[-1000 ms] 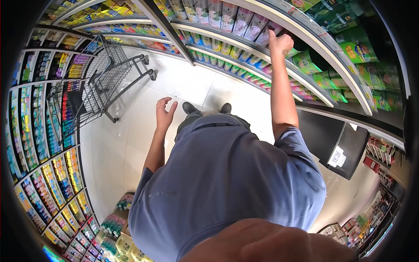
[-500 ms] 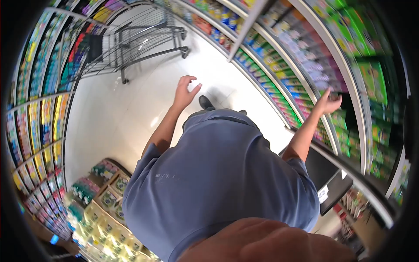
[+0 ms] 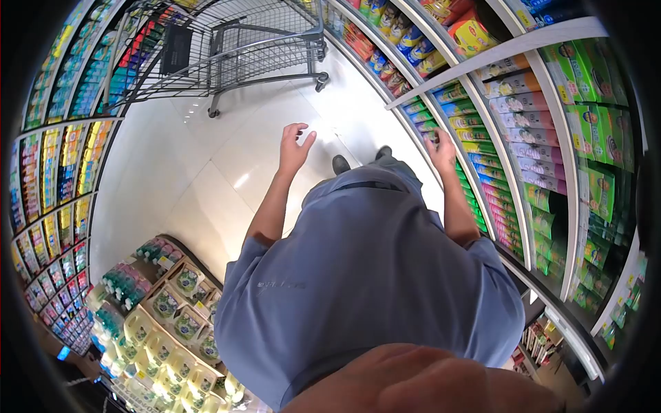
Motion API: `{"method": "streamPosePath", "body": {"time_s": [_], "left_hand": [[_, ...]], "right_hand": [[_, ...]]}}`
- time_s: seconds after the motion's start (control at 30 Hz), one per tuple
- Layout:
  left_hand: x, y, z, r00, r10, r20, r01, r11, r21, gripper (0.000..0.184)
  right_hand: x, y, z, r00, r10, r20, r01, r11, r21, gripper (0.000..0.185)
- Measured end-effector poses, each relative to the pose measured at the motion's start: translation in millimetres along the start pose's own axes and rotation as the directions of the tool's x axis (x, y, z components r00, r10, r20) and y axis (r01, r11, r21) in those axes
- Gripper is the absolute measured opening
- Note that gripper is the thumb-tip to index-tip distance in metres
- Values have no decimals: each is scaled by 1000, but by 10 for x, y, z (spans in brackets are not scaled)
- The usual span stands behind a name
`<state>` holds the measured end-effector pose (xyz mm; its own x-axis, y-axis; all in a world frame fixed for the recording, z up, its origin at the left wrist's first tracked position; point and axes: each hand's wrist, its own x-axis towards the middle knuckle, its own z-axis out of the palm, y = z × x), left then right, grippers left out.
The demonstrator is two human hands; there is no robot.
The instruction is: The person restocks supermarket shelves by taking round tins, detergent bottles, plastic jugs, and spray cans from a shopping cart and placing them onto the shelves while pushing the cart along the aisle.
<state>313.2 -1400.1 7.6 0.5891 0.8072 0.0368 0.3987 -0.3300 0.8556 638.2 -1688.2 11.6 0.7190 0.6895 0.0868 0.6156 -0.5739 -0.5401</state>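
Note:
My left hand (image 3: pixel 296 148) is held over the pale floor with nothing in it, fingers half bent and the thumb apart. My right hand (image 3: pixel 441 149) is in front of the shelves on the right, fingers loosely curved and apart, and I see nothing held. Closest to it are small green packs (image 3: pixel 470 191) on a lower shelf. Higher rows hold pink and lilac packs (image 3: pixel 533 138) and large green packs (image 3: pixel 593 127). Whether the right hand touches a shelf edge is unclear.
A wire shopping cart (image 3: pixel 265 55) stands ahead, upper left. More stocked shelves (image 3: pixel 58 165) line the left side. A display of yellowish bottles (image 3: pixel 162 358) is by my left side. My shoes (image 3: pixel 340 164) are on the glossy floor (image 3: pixel 175 158).
My right hand has come away from the pink and lilac packs, moving inward and lower along the shelves. The view has shifted; my left hand keeps nearly the same pose.

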Motion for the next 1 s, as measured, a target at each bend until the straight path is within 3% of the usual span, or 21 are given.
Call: {"method": "streamPosePath", "body": {"time_s": [0.13,0.27,0.37,0.43,0.5,0.63,0.77,0.83,0.93,1.0], "left_hand": [[-73,-225,37,986,-161,-38,158,984,-79,31],[-235,-398,131,977,-210,23,211,975,-67,31],[-284,-546,278,976,-209,60,214,973,-83,30],[-235,-620,347,970,-217,107,224,973,-58,30],[-138,-509,385,947,-267,180,279,959,-45,30],[186,-358,566,942,-184,281,186,982,20,33],[662,-180,890,934,-150,324,142,989,46,34],[840,54,1115,924,-148,352,135,989,61,33],[1023,341,1511,898,-127,421,116,992,51,33],[1022,535,1704,899,-96,426,92,995,32,33]], "right_hand": [[203,13,-12,998,18,53,-19,1000,13,43],[233,98,-50,971,189,143,-192,981,9,42],[96,265,-109,976,207,60,-208,978,9,41],[-11,516,-192,986,137,-98,-151,978,-146,40],[-115,830,-404,949,264,-170,-288,948,-136,36],[-347,1275,-1153,675,402,-619,-449,889,88,31],[-634,1631,-1862,254,580,-774,-542,748,383,32],[-743,1950,-2024,201,582,-788,-615,701,360,38],[-767,2267,-2140,277,671,-688,-692,636,342,53],[-682,2293,-2129,290,706,-646,-684,625,376,54]]}}
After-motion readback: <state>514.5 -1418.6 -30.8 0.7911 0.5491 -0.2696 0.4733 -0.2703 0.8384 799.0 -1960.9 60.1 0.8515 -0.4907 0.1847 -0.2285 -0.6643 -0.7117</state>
